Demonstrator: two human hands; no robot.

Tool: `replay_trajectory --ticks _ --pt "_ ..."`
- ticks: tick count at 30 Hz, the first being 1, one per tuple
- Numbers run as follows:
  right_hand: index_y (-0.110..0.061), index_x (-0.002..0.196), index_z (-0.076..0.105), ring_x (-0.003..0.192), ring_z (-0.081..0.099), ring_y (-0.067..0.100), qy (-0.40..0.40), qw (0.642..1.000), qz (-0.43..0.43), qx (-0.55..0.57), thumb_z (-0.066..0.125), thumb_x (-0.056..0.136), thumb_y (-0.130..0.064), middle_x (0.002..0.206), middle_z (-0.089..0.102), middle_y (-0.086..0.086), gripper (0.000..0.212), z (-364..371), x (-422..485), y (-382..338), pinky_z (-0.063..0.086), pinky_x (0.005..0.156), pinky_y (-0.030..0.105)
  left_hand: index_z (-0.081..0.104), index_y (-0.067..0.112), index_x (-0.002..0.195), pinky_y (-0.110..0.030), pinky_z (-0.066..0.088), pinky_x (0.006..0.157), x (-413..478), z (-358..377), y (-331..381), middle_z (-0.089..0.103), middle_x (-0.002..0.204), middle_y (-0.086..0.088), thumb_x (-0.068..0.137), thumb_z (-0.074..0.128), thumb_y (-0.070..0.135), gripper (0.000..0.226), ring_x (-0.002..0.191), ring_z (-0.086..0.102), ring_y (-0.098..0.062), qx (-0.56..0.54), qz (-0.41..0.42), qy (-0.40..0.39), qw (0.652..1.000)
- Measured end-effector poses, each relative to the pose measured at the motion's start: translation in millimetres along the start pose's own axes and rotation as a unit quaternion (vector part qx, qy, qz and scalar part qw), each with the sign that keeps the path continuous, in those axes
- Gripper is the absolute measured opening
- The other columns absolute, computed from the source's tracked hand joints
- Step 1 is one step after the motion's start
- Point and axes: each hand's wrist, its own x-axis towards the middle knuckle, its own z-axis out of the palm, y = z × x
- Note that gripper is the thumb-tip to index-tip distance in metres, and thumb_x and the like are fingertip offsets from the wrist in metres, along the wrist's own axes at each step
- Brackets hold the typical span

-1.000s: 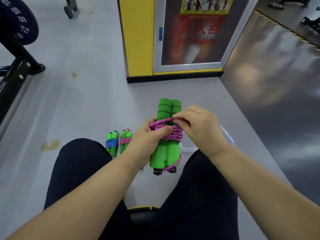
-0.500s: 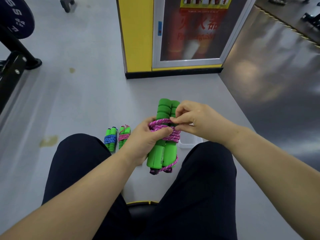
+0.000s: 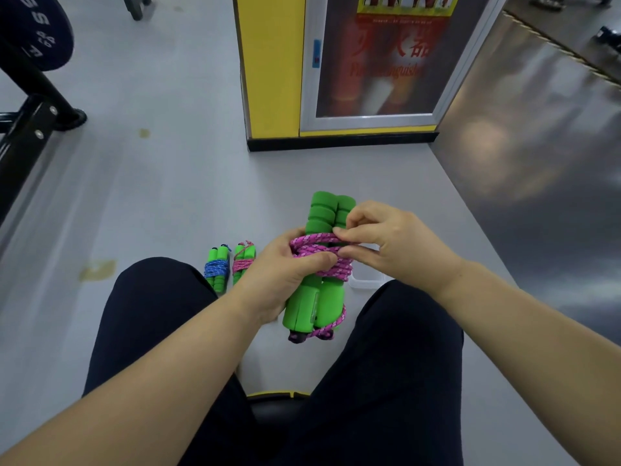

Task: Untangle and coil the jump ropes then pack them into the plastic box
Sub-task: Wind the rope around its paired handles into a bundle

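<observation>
Two legs in dark trousers [image 3: 151,331] fill the near view, either side of a black seat with a yellow edge [image 3: 279,396]. Above the gap between the knees, a jump rope is held clear of the grey floor [image 3: 168,196]. Its pair of thick green foam handles [image 3: 321,213] lies side by side, and its pink braided cord [image 3: 317,242] is wound round their middle, with one loop trailing at the lower ends.

The left hand [image 3: 279,280] grips the handles from the left, thumb pressed across the pink turns. The right hand [image 3: 396,247] reaches in from the right, its fingers [image 3: 358,254] curled and pinching the cord at the top wraps.

Just past the left knee, two finished bundles lie side by side on the floor: a blue-corded green bundle [image 3: 216,269] and a pink-corded green bundle [image 3: 242,264]. A clear plastic box [image 3: 366,280] sits on the floor behind the right hand, mostly hidden.

Farther off stands a yellow cabinet with a glass door [image 3: 272,68]. A black metal rack [image 3: 30,126] with a dark weight plate [image 3: 37,31] stands at far left.
</observation>
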Motion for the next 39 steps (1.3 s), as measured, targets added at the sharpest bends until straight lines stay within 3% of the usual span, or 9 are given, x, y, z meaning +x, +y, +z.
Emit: replay_trajectory --ticks 6,9,14,19,25,29,34,37,39 --pt "-0.010 0.085 0.074 0.056 0.062 0.022 0.025 0.997 -0.001 -0.076 0.054 0.081 -0.027 0.080 0.065 0.005 0.027 3 -4 -6 0.050 0.039 0.035 0.058 0.005 0.111 -0.036 0.057 0.076 0 5 -3 0.069 0.094 -0.014 0.080 0.066 -0.004 0.034 0.082 0.068 -0.025 0.020 -0.004 -0.002 1.000" --pt "-0.010 0.080 0.074 0.058 0.063 0.021 0.053 0.995 0.027 -0.075 0.054 0.078 -0.021 0.077 0.066 0.003 0.023 8 2 -10 0.049 0.039 0.033 0.058 0.005 0.112 -0.040 0.056 0.080 3 7 1 0.068 0.098 -0.017 0.073 0.070 0.007 0.042 0.086 0.067 -0.028 0.026 0.003 0.004 1.000" --pt "-0.015 0.089 0.075 0.066 0.064 0.019 0.013 0.996 0.088 -0.014 0.049 0.081 -0.043 0.087 0.065 -0.002 0.039 9 2 -3 0.054 0.049 0.040 0.057 0.006 0.112 -0.034 0.057 0.071 2 5 2 0.069 0.093 -0.013 0.082 0.064 -0.001 0.031 0.080 0.068 -0.023 0.015 -0.017 0.014 1.000" --pt "-0.003 0.083 0.071 0.057 0.060 0.023 0.036 0.995 0.009 -0.091 0.051 0.086 -0.019 0.078 0.063 0.009 0.026 7 6 -9 0.051 0.046 0.033 0.059 0.003 0.112 -0.040 0.056 0.081 8 8 4 0.068 0.095 -0.015 0.081 0.067 0.003 0.032 0.085 0.067 -0.026 0.023 0.001 0.033 0.999" --pt "-0.003 0.084 0.067 0.073 0.054 0.026 0.036 0.994 0.032 -0.093 0.047 0.087 -0.016 0.082 0.060 0.009 0.024 10 7 -7 0.046 0.068 0.031 0.060 0.008 0.106 -0.035 0.056 0.072 11 11 5 0.067 0.091 -0.012 0.072 0.072 0.009 0.036 0.079 0.067 -0.022 0.052 0.013 0.052 0.997" --pt "-0.008 0.088 0.069 0.087 0.039 0.019 -0.013 0.985 0.171 0.005 0.053 0.089 -0.024 0.093 0.041 -0.001 0.022 9 14 -11 0.025 0.077 0.017 0.054 0.020 0.110 -0.031 0.056 0.066 11 11 7 0.067 0.093 -0.004 0.081 0.068 0.007 0.035 0.076 0.068 -0.016 0.066 0.020 0.092 0.993" --pt "-0.018 0.082 0.059 0.104 0.038 0.020 -0.081 0.938 0.290 0.171 0.052 0.093 -0.016 0.102 0.035 0.001 0.013 5 19 -12 0.031 0.094 0.027 0.042 0.040 0.110 -0.037 0.058 0.068 7 13 9 0.066 0.088 -0.007 0.082 0.066 0.016 0.044 0.071 0.067 -0.020 0.194 0.094 0.106 0.971" --pt "-0.014 0.079 0.056 0.100 0.037 0.018 -0.120 0.926 0.304 0.191 0.047 0.096 -0.016 0.104 0.034 0.001 0.019 7 20 -13 0.031 0.091 0.027 0.045 0.043 0.097 -0.046 0.057 0.070 5 17 6 0.064 0.085 -0.013 0.083 0.065 0.019 0.034 0.074 0.066 -0.032 0.208 0.115 0.117 0.964" --pt "-0.015 0.082 0.058 0.103 0.039 0.020 -0.119 0.933 0.291 0.176 0.047 0.096 -0.016 0.104 0.036 0.001 0.017 12 18 -10 0.032 0.095 0.029 0.051 0.039 0.090 -0.047 0.055 0.074 4 16 3 0.063 0.080 -0.006 0.080 0.065 0.022 0.024 0.076 0.064 -0.028 0.220 0.125 0.126 0.959"
